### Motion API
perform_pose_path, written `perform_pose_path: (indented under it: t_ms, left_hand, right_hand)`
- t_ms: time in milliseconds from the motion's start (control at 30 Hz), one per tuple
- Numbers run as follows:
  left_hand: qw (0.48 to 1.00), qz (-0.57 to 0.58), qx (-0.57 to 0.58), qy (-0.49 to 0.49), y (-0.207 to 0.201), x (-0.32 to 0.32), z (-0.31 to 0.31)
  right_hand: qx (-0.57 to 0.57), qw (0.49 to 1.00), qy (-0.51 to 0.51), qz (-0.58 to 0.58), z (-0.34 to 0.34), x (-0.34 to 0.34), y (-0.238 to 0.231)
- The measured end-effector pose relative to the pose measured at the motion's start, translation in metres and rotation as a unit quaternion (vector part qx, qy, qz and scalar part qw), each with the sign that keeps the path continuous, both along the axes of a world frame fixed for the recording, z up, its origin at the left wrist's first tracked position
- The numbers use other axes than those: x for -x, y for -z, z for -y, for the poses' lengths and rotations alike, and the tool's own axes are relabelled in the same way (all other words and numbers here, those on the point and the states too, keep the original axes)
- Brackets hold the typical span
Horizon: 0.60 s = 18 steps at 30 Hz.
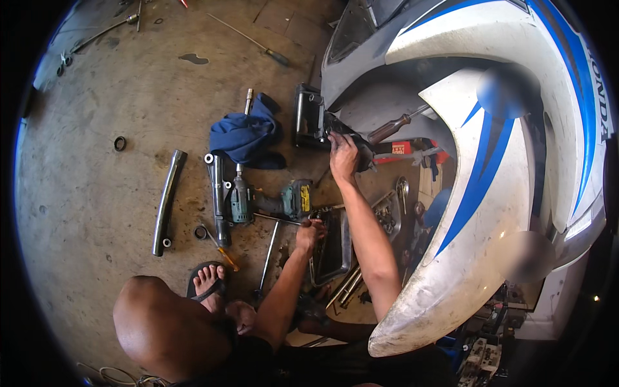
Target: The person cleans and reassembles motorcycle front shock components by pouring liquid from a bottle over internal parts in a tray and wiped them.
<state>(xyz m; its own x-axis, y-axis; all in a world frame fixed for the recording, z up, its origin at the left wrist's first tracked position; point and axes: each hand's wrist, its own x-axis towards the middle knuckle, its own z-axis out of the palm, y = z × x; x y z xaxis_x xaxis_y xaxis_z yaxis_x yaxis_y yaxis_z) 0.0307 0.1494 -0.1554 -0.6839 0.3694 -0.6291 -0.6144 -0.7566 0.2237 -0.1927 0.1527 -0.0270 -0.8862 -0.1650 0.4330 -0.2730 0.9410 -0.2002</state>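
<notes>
My right hand (343, 155) reaches forward with bent fingers closed at a dark part beside a black metal bracket (309, 116). What those fingers grip is hidden. Closer to me, my left hand (310, 235) is closed at the end of a T-handle wrench's bar (269, 255), above a metal tray (340, 248). I cannot make out what it holds. Left of that hand lies a green cordless impact wrench (242, 201), beside a metal fork tube (219, 200). A screwdriver with a brown handle (389, 129) rests just right of my right hand.
A white and blue motorcycle fender (464, 193) curves over the right side. On the concrete floor lie a blue cloth (245, 135), a second metal tube (169, 203), a black ring (120, 143), an orange-handled screwdriver (227, 258) and a long screwdriver (277, 57). My sandalled foot (209, 284) is near.
</notes>
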Motion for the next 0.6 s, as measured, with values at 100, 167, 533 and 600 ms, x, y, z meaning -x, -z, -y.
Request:
perform_pose_path:
  t_ms: [100, 167, 533, 600]
  left_hand:
    - [1.0, 0.021, 0.006, -0.003, -0.011, 0.001, 0.0]
    - [0.999, 0.006, -0.022, -0.03, -0.017, 0.006, 0.007]
    - [0.969, -0.246, -0.017, 0.015, -0.081, 0.019, -0.04]
    - [0.971, -0.233, -0.038, 0.031, -0.089, 0.012, -0.044]
  right_hand:
    - [0.012, 1.0, -0.01, -0.009, -0.004, -0.006, -0.012]
    - [0.053, 0.999, 0.001, 0.008, 0.002, -0.019, -0.025]
    - [0.039, 0.949, 0.046, 0.308, -0.109, -0.205, -0.133]
    - [0.1, 0.944, 0.063, 0.307, -0.133, -0.221, -0.139]
